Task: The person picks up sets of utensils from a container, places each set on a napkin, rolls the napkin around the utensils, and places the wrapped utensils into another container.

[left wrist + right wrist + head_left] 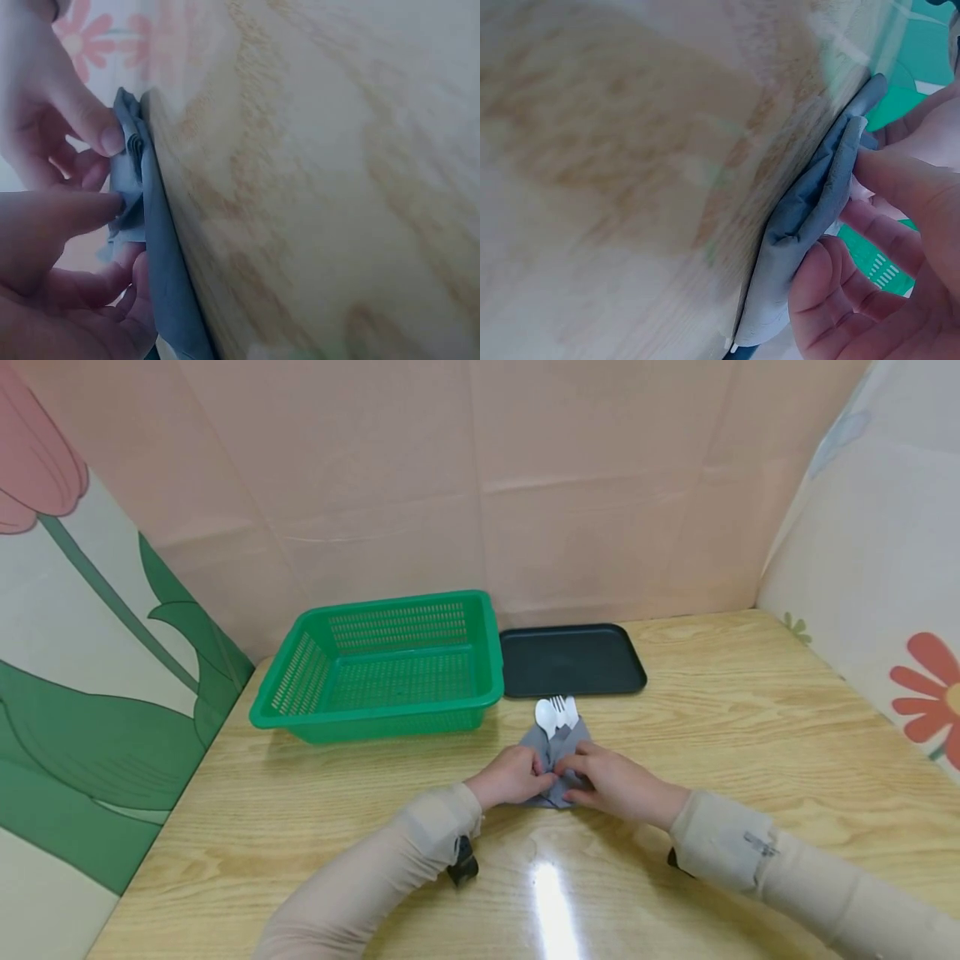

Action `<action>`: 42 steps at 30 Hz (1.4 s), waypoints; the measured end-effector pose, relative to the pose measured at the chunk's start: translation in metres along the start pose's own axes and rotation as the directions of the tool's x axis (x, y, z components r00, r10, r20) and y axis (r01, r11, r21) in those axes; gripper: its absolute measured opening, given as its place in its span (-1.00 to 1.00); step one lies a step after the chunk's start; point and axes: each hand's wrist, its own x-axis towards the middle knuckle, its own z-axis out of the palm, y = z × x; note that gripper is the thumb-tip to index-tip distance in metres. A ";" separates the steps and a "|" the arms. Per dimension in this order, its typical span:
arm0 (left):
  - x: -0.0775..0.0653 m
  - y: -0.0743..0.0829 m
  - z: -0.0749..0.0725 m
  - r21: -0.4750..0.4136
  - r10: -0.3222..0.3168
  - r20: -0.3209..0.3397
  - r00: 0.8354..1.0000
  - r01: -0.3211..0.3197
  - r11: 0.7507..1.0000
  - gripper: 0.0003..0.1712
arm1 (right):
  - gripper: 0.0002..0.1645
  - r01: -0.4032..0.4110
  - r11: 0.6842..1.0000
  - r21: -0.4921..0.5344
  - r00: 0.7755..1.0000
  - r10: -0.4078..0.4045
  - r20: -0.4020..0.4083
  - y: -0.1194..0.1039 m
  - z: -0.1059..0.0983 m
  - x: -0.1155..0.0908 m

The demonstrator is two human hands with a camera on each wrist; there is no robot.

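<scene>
A grey cloth napkin lies folded on the wooden table, with a white spoon, fork and knife poking out of its far end. My left hand pinches a fold at the middle of the napkin, thumb on top and fingers curled beneath. From the other side my right hand grips the cloth between thumb and fingers. Both hands' fingertips nearly meet over the folds. In the right wrist view the napkin stands as a thick layered roll, and the cutlery handles are hidden inside it.
A green plastic basket stands at the back left, with nothing visible inside. Beside it, against the back wall, lies a black tray, just beyond the cutlery tips. Printed cloth walls enclose the table on three sides.
</scene>
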 end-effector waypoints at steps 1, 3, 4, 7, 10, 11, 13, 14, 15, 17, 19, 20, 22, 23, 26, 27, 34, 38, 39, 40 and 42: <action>0.000 0.000 0.000 0.003 0.006 -0.003 1.000 -0.006 1.000 -0.59 | -0.74 -0.003 1.000 0.005 1.000 0.003 0.003 0.000 0.000 0.000; 0.000 0.001 0.000 0.008 0.013 -0.004 1.000 -0.013 1.000 -0.50 | -0.74 0.001 1.000 0.008 1.000 -0.001 0.002 0.001 0.000 0.000; 0.000 0.001 0.000 0.012 0.014 -0.001 1.000 -0.014 1.000 -0.47 | -0.74 0.003 1.000 0.010 1.000 -0.003 0.002 0.000 -0.001 0.001; 0.000 0.003 -0.002 0.034 0.015 0.009 1.000 -0.016 0.999 -0.43 | -0.74 -0.003 1.000 0.017 1.000 0.003 0.004 0.000 -0.001 0.001; 0.000 0.004 -0.003 0.060 0.001 0.020 1.000 -0.002 0.998 -0.45 | -0.73 -0.016 1.000 0.018 1.000 0.016 0.011 0.000 -0.001 0.001; 0.000 0.004 -0.003 0.064 -0.006 0.022 1.000 0.005 0.998 -0.47 | -0.73 -0.022 1.000 0.017 1.000 0.022 0.016 0.000 -0.002 0.001; 0.000 0.005 -0.003 0.067 -0.017 0.027 0.999 0.015 0.998 -0.48 | -0.73 -0.018 1.000 0.009 1.000 0.018 0.017 -0.001 -0.002 0.001; 0.000 0.005 -0.003 0.065 -0.024 0.030 0.999 0.022 0.998 -0.49 | -0.72 -0.012 1.000 0.004 1.000 0.012 0.014 -0.001 -0.002 0.001; 0.001 0.006 -0.004 0.063 -0.030 0.035 0.999 0.028 0.998 -0.49 | -0.72 -0.005 1.000 -0.003 1.000 0.005 0.011 -0.001 -0.002 0.001; 0.001 0.006 -0.004 0.065 -0.032 0.038 0.999 0.030 0.997 -0.49 | -0.72 0.022 1.000 -0.023 1.000 -0.022 0.000 -0.002 -0.002 0.001; 0.002 0.006 -0.005 0.073 -0.029 0.036 0.999 0.026 0.997 -0.50 | -0.71 0.039 0.998 -0.039 0.999 -0.039 -0.008 -0.002 -0.001 0.002; 0.002 0.006 -0.005 0.077 -0.029 0.037 0.999 0.026 0.997 -0.52 | -0.72 0.045 0.998 -0.046 0.999 -0.046 -0.009 -0.002 0.000 0.002; 0.003 0.005 -0.005 0.079 -0.025 0.034 0.999 0.022 0.997 -0.55 | -0.72 0.047 0.997 -0.058 0.999 -0.047 -0.004 -0.002 0.001 0.002; 0.003 0.005 -0.005 0.079 -0.024 0.030 0.999 0.022 0.997 -0.59 | -0.71 0.045 0.997 -0.063 0.999 -0.045 -0.002 -0.002 0.001 0.003; 0.004 0.004 -0.004 0.067 -0.023 0.022 0.999 0.022 0.997 -0.70 | -0.71 0.034 0.997 -0.068 0.999 -0.034 0.006 -0.002 0.002 0.003; 0.004 0.004 -0.004 0.062 -0.022 0.018 1.000 0.021 0.998 -0.74 | -0.71 0.033 0.997 -0.069 0.999 -0.033 0.007 -0.002 0.002 0.003; 0.003 0.002 -0.003 0.030 -0.014 0.011 1.000 0.014 0.999 -0.91 | -0.68 0.018 0.996 -0.082 1.000 -0.017 0.014 -0.005 0.002 0.005; 0.002 0.001 -0.003 0.003 -0.008 0.013 1.000 0.008 1.000 -0.89 | -0.68 0.008 0.996 -0.083 1.000 -0.007 0.019 -0.005 0.003 0.006; 0.001 0.000 -0.002 0.001 -0.003 0.011 1.000 0.003 1.000 -0.88 | -0.68 0.006 0.997 -0.081 1.000 -0.004 0.019 -0.005 0.003 0.006; 0.001 0.000 -0.002 -0.003 0.003 0.008 1.000 -0.003 1.000 -0.86 | -0.68 0.006 0.997 -0.080 1.000 -0.005 0.017 -0.005 0.004 0.006; 0.001 0.000 -0.001 0.004 0.020 0.004 1.000 -0.020 1.000 -0.85 | -0.68 0.011 0.996 -0.084 1.000 -0.010 0.013 -0.004 0.004 0.006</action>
